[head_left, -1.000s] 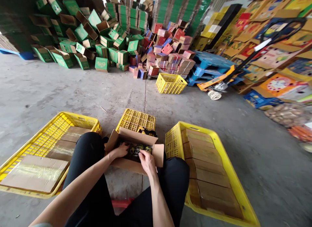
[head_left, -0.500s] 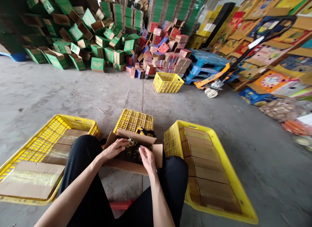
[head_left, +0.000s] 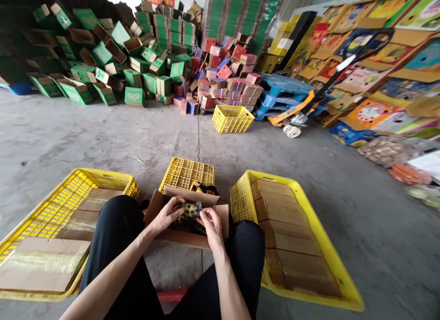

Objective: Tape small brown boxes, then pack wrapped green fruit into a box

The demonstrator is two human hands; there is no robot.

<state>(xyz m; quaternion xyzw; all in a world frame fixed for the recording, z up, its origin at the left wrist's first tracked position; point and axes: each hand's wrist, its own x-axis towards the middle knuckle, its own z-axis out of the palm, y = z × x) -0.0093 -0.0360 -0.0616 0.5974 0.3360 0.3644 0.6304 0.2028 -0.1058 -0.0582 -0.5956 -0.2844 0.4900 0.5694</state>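
Observation:
An open cardboard box (head_left: 187, 238) rests between my knees with its flaps raised. Just above its opening is a shiny plastic bag (head_left: 189, 210) with a yellow and black spotted look; what it contains is not clear. My left hand (head_left: 170, 213) grips the bag's left end, fingers curled over it. At the other end, my right hand (head_left: 211, 223) pinches the gathered plastic. Darker contents show beneath the bag inside the box. Right behind the box, a yellow and black tool (head_left: 203, 188) lies on an upturned yellow crate (head_left: 188, 169).
A yellow crate (head_left: 132, 182) at my left and another (head_left: 295, 184) at my right hold flat-lying taped cartons. Further off stand a small yellow crate (head_left: 233, 119), blue pallets (head_left: 288, 87), an orange pallet jack (head_left: 292, 116) and heaps of green cartons (head_left: 134, 96).
The spotted bag has come up out of the box and is now stretched between both hands. My right hand has closed on its end. The view has shifted slightly.

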